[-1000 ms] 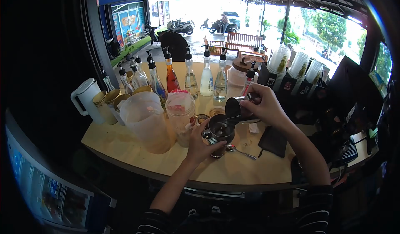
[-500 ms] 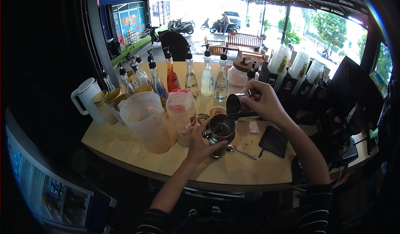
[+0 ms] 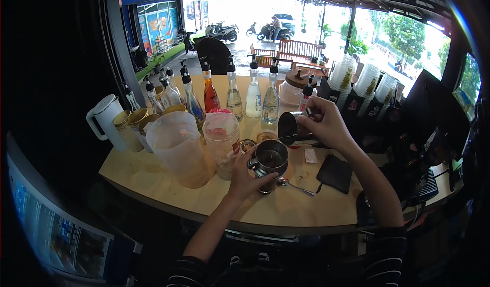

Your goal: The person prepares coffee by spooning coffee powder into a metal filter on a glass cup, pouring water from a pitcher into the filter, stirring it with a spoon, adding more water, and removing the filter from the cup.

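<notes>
My left hand (image 3: pixel 246 176) is wrapped around a metal pitcher (image 3: pixel 271 159), which stands near the middle of the counter with its mouth facing up and some liquid inside. Up and to the right, my right hand (image 3: pixel 325 122) grips a second, dark metal jug (image 3: pixel 289 128) by its handle. That jug is tipped sideways, its rim close above the pitcher's edge. A spoon (image 3: pixel 296 186) lies to the right of the pitcher. Left of it stand a clear plastic jar (image 3: pixel 222 144) with a red-and-white bag at its top and a large translucent plastic jug (image 3: pixel 178 144).
A row of pump bottles (image 3: pixel 234 100) lines the back of the wooden counter (image 3: pixel 286 210). A white pitcher (image 3: pixel 108 121) stands at the left. A dark cloth (image 3: pixel 335 174) lies at the right, below stacked plastic cups (image 3: pixel 366 80) in a black holder.
The jug in my right hand has shifted very slightly and stays tipped over the pitcher. My left hand and the pitcher have hardly moved.
</notes>
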Motion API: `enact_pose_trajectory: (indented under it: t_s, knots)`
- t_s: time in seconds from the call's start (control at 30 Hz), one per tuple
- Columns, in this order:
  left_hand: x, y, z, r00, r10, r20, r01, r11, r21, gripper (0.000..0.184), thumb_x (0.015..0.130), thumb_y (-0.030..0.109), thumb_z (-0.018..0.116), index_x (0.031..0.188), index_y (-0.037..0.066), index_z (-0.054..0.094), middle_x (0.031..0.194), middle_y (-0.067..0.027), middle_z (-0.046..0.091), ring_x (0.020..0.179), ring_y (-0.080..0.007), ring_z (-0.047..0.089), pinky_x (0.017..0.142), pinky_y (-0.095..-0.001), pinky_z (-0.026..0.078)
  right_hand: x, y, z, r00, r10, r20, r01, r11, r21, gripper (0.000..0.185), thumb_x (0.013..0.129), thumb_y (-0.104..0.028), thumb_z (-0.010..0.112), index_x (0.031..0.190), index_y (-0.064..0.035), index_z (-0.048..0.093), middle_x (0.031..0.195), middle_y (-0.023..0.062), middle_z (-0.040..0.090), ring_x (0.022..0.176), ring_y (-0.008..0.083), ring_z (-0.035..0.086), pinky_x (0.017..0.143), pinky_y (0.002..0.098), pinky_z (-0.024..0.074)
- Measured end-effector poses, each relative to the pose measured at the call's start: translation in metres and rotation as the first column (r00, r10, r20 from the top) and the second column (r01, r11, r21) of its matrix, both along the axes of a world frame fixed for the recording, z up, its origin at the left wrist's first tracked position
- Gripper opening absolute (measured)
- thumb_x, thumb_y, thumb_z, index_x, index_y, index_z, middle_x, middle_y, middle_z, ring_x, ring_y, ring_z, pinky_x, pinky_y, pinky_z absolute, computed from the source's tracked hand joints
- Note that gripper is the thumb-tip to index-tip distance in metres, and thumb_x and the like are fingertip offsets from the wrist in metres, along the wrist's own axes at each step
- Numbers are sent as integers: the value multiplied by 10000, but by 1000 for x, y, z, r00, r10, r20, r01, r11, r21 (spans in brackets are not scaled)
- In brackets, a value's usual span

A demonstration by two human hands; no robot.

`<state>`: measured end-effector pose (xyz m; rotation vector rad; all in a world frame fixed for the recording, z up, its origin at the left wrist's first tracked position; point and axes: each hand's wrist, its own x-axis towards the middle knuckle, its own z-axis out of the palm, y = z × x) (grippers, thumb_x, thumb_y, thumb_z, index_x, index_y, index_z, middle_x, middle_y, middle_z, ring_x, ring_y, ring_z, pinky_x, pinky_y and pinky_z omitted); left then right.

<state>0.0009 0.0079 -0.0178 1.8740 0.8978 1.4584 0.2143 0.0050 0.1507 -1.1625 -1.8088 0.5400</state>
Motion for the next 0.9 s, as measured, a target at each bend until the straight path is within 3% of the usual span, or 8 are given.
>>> enact_pose_trajectory:
  t_s: [0.3, 0.63, 0.7, 0.73, 0.8, 0.9]
  knots:
    - [1, -2, 3, 999, -17, 29, 17, 1000, -3, 851, 612, 305, 888, 1298, 3, 484, 1143, -144, 595, 1088, -247, 587, 939, -361, 466, -9, -1, 3, 997, -5, 75, -2, 996, 93, 179, 813, -34, 683, 813, -14, 505, 656, -53, 450, 588, -14, 379, 509, 182, 343]
    - [1, 1, -1, 1000, -10, 21, 11, 1000, -15, 849, 612, 310, 888, 1288, -10, 487, 1146, -144, 592, 1089, -249, 587, 945, -358, 463, -5, 1, 2, 999, 7, 46, -10, 998, 64, 212, 828, -44, 671, 768, -32, 468, 627, -75, 369, 619, -12, 403, 530, 163, 384]
    - [2, -2, 3, 997, -32, 73, 34, 999, -26, 854, 608, 313, 889, 1288, -10, 486, 1146, -145, 598, 1093, -246, 590, 951, -358, 461, 5, 2, -1, 998, -55, 3, 55, 997, 62, 214, 791, -80, 708, 788, 20, 519, 684, 9, 530, 631, 34, 463, 554, 233, 410]
    - [2, -3, 5, 997, -30, 74, 32, 999, -25, 854, 608, 313, 889, 1288, -10, 486, 1146, -145, 598, 1093, -246, 590, 951, -358, 461, 13, 8, -10, 999, -53, 4, 52, 997, 63, 214, 791, -80, 708, 788, 20, 519, 684, 9, 530, 631, 34, 463, 554, 233, 410]
    - [1, -5, 6, 998, -22, 57, 24, 999, -36, 851, 606, 312, 890, 1285, -12, 490, 1147, -147, 605, 1096, -245, 593, 955, -359, 462, 28, 20, -36, 922, 63, -381, -65, 998, 7, 194, 803, -71, 706, 756, -29, 522, 689, -33, 521, 632, 5, 445, 532, 214, 374]
    - [1, -1, -1, 999, 6, 36, -5, 1000, -14, 843, 607, 310, 889, 1279, -15, 497, 1150, -152, 608, 1099, -249, 592, 959, -364, 458, 32, 22, -73, 835, -43, -549, -1, 997, -80, 189, 809, -55, 685, 730, -70, 513, 661, -48, 497, 603, 8, 443, 531, 205, 346]
